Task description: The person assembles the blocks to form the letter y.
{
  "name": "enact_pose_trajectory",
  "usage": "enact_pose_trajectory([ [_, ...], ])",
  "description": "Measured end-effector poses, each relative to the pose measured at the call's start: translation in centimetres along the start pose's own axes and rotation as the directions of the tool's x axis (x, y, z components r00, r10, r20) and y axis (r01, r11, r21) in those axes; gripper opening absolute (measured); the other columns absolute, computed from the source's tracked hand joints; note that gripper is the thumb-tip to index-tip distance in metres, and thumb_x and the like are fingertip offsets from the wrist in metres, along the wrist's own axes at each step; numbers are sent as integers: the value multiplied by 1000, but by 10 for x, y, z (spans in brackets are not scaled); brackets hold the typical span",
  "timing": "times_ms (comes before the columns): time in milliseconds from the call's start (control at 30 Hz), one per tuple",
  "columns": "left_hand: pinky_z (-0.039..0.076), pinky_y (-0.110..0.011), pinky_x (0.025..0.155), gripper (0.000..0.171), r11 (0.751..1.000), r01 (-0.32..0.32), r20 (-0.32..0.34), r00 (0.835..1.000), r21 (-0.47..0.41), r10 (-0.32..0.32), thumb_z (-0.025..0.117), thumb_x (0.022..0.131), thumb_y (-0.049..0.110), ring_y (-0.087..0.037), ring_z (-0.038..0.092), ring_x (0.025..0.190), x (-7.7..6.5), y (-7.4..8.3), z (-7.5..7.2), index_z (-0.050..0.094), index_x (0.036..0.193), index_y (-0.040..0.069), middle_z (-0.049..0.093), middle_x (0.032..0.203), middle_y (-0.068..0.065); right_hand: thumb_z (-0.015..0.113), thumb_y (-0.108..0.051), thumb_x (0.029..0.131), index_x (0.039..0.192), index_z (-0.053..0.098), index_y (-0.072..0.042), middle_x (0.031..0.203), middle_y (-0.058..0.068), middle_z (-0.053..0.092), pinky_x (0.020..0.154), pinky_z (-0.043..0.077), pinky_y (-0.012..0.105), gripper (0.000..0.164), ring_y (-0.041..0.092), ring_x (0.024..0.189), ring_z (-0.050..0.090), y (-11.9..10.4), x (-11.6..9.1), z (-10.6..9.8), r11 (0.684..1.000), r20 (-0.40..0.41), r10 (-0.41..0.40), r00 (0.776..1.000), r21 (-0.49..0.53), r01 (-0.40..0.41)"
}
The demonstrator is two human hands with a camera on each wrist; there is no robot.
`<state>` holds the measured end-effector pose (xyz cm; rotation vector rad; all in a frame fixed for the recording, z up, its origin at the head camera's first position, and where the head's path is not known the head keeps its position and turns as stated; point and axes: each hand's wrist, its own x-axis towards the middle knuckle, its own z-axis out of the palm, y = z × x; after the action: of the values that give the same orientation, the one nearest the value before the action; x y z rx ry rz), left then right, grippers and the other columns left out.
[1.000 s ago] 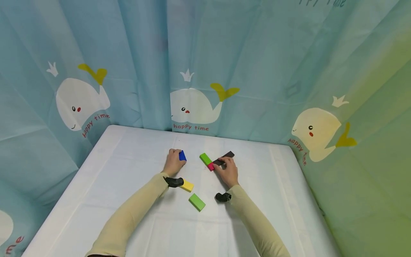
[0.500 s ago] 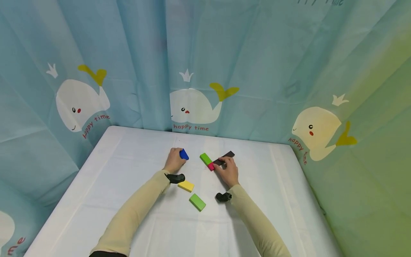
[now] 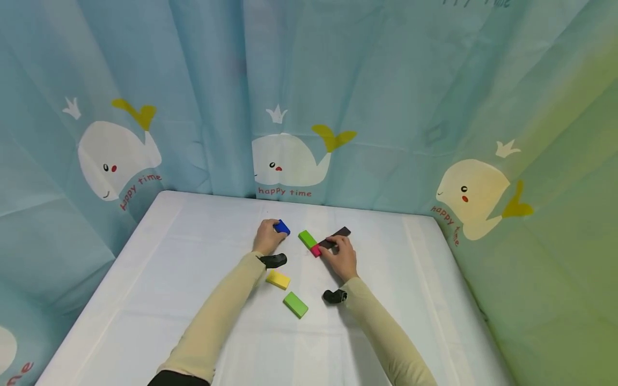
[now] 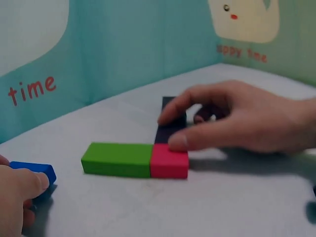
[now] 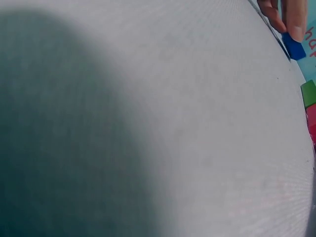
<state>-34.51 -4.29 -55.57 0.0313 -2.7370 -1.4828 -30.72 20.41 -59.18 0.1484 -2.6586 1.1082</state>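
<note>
My left hand [image 3: 268, 236] pinches a blue block [image 3: 282, 227] between thumb and fingers, close over the table, left of a joined row of blocks. In that row a green block [image 4: 117, 159] meets a red block [image 4: 169, 165] end to end. From the red one a long black block [image 3: 343, 231] runs off at an angle, back and to the right. My right hand [image 3: 343, 260] holds the black block, with the index fingertip at its far side and the thumb at the corner where it meets the red. The right wrist view catches the blue block [image 5: 294, 48] at its upper right edge.
A yellow block [image 3: 278, 279] lies in front of the left forearm's wrist strap [image 3: 274, 261]. Nearer still is a second green block [image 3: 295, 305]. The white table [image 3: 145, 279] ends at a blue curtain [image 3: 386, 107] with whale prints behind and at the sides.
My left hand has carried the blue block to the right and slightly back, closer to the green block, turning it a little. The right hand has stayed in place on the black block.
</note>
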Motion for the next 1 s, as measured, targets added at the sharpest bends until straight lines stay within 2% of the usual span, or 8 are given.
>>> enact_pose_trajectory([
  [100, 41, -44, 104, 49, 1000, -2, -14, 1000, -12, 2, 72, 88, 13, -34, 50, 125, 7, 1, 4, 56, 132, -2, 49, 135, -22, 76, -37, 85, 118, 67, -11, 123, 11, 54, 91, 37, 48, 43, 27, 104, 53, 1, 0, 1, 1000, -5, -8, 1000, -1, 8],
  [233, 41, -45, 104, 46, 1000, 0, -42, 999, 14, 1, 71, 87, 10, -35, 51, 124, 11, 2, 6, 57, 129, -4, 51, 133, -22, 75, -35, 86, 118, 67, -11, 121, 12, 54, 88, 37, 48, 41, 28, 101, 54, 1, -1, 1, 1000, -15, -26, 1000, 7, 26],
  [467, 40, -45, 105, 41, 998, 62, -64, 996, 15, -61, 70, 90, 9, -34, 52, 124, 9, 7, 8, 60, 128, -2, 54, 131, -21, 76, -33, 85, 118, 67, -10, 121, 11, 54, 87, 37, 48, 42, 27, 100, 54, 0, -1, 1, 999, -25, -43, 999, 0, 43],
  [733, 42, -43, 103, 35, 995, 97, -122, 988, 0, -97, 69, 92, 10, -32, 53, 123, 9, 15, 15, 64, 125, 1, 57, 129, -19, 75, -35, 86, 118, 67, -10, 122, 11, 53, 89, 37, 47, 41, 27, 102, 53, 1, 1, 1, 1000, -13, -15, 1000, 1, 15],
  [1000, 44, -42, 102, 33, 992, 124, -139, 982, -9, -124, 68, 92, 9, -30, 55, 121, 10, 21, 27, 65, 124, 1, 58, 126, -17, 74, -36, 87, 119, 67, -11, 124, 11, 53, 90, 36, 47, 41, 27, 104, 53, 1, -1, 0, 1000, -4, -4, 1000, -13, 4],
])
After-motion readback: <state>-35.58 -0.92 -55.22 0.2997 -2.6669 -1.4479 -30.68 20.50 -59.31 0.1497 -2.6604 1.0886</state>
